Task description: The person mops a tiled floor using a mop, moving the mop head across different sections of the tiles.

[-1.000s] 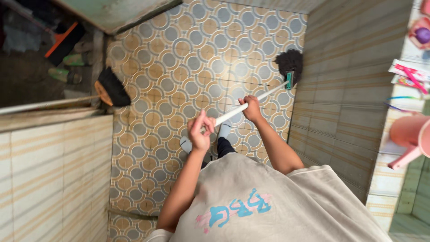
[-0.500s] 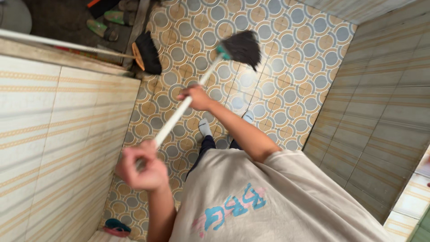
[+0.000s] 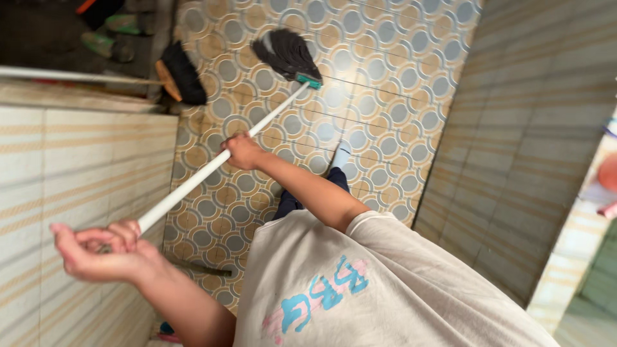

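While my right hand [image 3: 243, 152] grips white-handled mop [image 3: 212, 168] mid-shaft, left hand [image 3: 103, 250] clenches its end; black mop head [image 3: 288, 54] on patterned floor tiles [image 3: 379, 96].

Glossy tiled floor [image 3: 385, 77], matt bristly broom [image 3: 287, 53]

A white-handled broom [image 3: 218, 160] slants across patterned tiles, its dark bristles splayed.

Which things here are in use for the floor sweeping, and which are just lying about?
In use: the white-handled broom, gripped by the left hand and right hand; the patterned floor.

Lying about: second broom by the doorway; sandals outside.
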